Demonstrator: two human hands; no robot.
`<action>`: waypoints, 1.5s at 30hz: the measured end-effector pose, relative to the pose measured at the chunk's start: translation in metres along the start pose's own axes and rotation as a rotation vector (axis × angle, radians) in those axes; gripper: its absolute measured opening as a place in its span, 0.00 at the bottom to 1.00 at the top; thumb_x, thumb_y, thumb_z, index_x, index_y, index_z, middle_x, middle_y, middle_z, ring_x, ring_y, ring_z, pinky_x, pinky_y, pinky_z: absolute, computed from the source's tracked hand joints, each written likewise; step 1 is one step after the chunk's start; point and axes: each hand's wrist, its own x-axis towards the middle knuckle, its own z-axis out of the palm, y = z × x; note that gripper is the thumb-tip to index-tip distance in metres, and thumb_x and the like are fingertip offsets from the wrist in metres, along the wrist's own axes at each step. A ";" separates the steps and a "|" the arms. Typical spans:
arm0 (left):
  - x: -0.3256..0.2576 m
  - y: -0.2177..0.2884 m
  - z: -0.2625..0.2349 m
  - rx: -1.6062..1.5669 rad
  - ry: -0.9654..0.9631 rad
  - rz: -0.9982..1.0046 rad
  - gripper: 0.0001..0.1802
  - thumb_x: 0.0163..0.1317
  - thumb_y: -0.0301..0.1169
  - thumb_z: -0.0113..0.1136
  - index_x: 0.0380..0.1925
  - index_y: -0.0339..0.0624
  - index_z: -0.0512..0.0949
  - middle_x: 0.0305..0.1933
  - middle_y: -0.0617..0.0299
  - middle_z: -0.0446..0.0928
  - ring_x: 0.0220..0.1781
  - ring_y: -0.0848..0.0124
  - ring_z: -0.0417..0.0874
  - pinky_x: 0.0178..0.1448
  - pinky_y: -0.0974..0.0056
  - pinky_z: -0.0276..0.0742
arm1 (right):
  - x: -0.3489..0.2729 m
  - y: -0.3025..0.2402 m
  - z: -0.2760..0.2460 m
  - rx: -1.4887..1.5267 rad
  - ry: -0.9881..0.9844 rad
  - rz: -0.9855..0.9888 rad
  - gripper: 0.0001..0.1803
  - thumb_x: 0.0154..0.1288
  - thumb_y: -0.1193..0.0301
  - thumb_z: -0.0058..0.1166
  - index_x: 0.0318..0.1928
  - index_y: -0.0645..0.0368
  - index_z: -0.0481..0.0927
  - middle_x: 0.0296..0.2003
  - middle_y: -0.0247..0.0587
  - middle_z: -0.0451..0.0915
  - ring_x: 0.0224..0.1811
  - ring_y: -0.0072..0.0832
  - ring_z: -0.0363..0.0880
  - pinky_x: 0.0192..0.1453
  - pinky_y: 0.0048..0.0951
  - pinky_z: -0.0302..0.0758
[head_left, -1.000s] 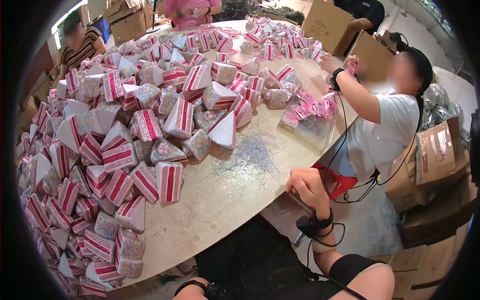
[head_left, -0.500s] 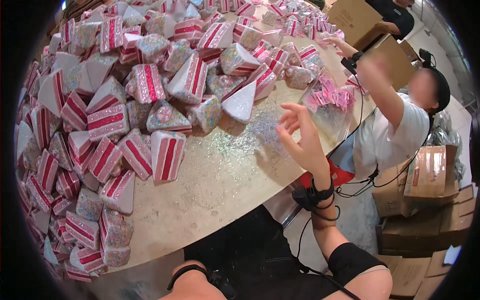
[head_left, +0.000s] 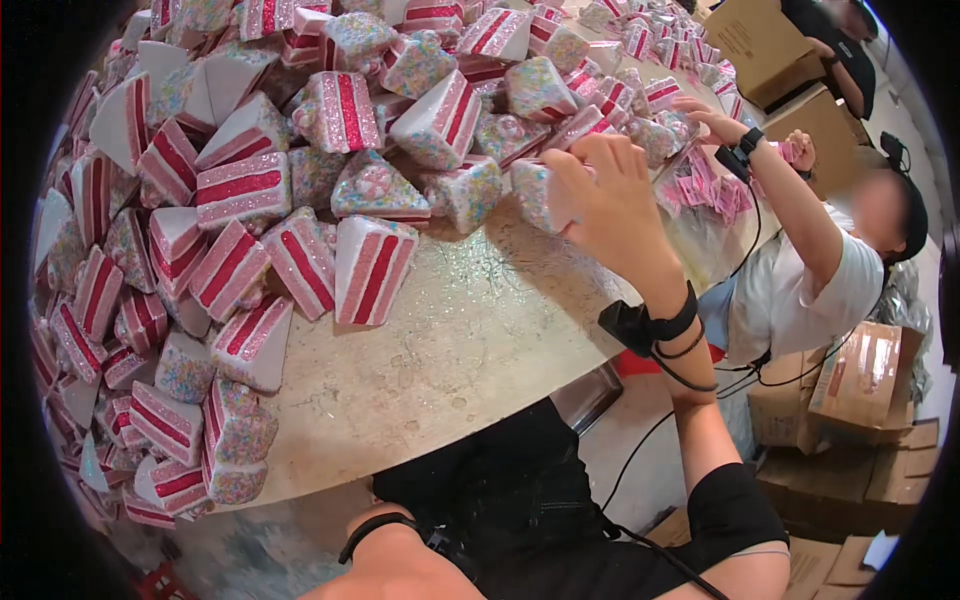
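Pink-and-white toy cake slices with red stripes and sprinkle-like specks are heaped over the left and far parts of the table [head_left: 420, 370]. At the heap's right edge, my right hand [head_left: 615, 205] curls its fingers over one cake slice [head_left: 540, 190], whose speckled side shows left of the fingers. A single striped cake slice [head_left: 375, 270] stands at the heap's near edge. Low in the picture is my left hand [head_left: 372, 515], close to my lap; only its back near the strapped wrist shows, and its fingers are hidden.
Across the table's right side a person in a white shirt [head_left: 800, 290] reaches over pink packets [head_left: 710, 185] on clear plastic. Another person in black [head_left: 850, 70] is by an open cardboard box [head_left: 765, 45]. More cardboard boxes [head_left: 870, 375] stack at the right. Fine silvery strands lie on the table.
My right hand has moved away from me from above the bare tabletop to a cake slice and closed over it. The view has shifted slightly. The other person's second hand has come into view.
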 end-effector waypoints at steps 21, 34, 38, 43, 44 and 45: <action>-0.021 -0.002 -0.030 0.375 0.156 -0.239 0.07 0.63 0.24 0.63 0.28 0.47 0.77 0.40 0.67 0.87 0.38 0.70 0.77 0.39 0.69 0.67 | -0.086 -0.081 -0.010 1.103 -0.218 0.122 0.45 0.40 0.69 0.76 0.61 0.57 0.67 0.59 0.46 0.70 0.63 0.45 0.65 0.64 0.42 0.64; -0.024 -0.019 -0.026 0.351 0.255 -0.117 0.07 0.63 0.19 0.60 0.34 0.47 0.77 0.38 0.68 0.86 0.34 0.71 0.75 0.36 0.70 0.65 | -0.038 -0.036 -0.040 0.820 -0.547 -0.042 0.36 0.51 0.68 0.66 0.63 0.56 0.70 0.52 0.44 0.74 0.54 0.44 0.72 0.60 0.39 0.70; -0.023 -0.031 -0.022 0.279 0.305 -0.046 0.06 0.64 0.21 0.59 0.33 0.47 0.77 0.35 0.67 0.84 0.35 0.70 0.75 0.36 0.70 0.66 | -0.035 -0.026 -0.041 0.761 -0.664 -0.056 0.27 0.56 0.72 0.60 0.58 0.56 0.73 0.45 0.43 0.77 0.48 0.44 0.75 0.55 0.40 0.72; -0.024 -0.039 -0.024 0.157 0.267 -0.006 0.05 0.64 0.23 0.59 0.34 0.47 0.74 0.36 0.65 0.83 0.37 0.69 0.75 0.36 0.69 0.66 | -0.025 -0.031 -0.020 0.583 -0.421 0.014 0.17 0.58 0.74 0.57 0.49 0.57 0.76 0.41 0.43 0.77 0.44 0.43 0.77 0.49 0.41 0.74; -0.022 -0.037 -0.024 0.130 0.279 -0.063 0.05 0.64 0.24 0.59 0.34 0.47 0.74 0.37 0.65 0.83 0.37 0.68 0.74 0.36 0.69 0.67 | -0.024 -0.031 -0.014 0.575 -0.394 0.017 0.16 0.58 0.74 0.57 0.48 0.57 0.76 0.40 0.42 0.76 0.44 0.43 0.77 0.49 0.40 0.74; -0.020 -0.027 -0.016 0.112 0.340 -0.176 0.06 0.64 0.23 0.59 0.34 0.47 0.73 0.37 0.64 0.83 0.38 0.68 0.74 0.37 0.69 0.67 | -0.022 -0.031 -0.009 0.566 -0.368 0.020 0.15 0.58 0.74 0.57 0.47 0.57 0.77 0.39 0.42 0.76 0.44 0.42 0.77 0.48 0.40 0.75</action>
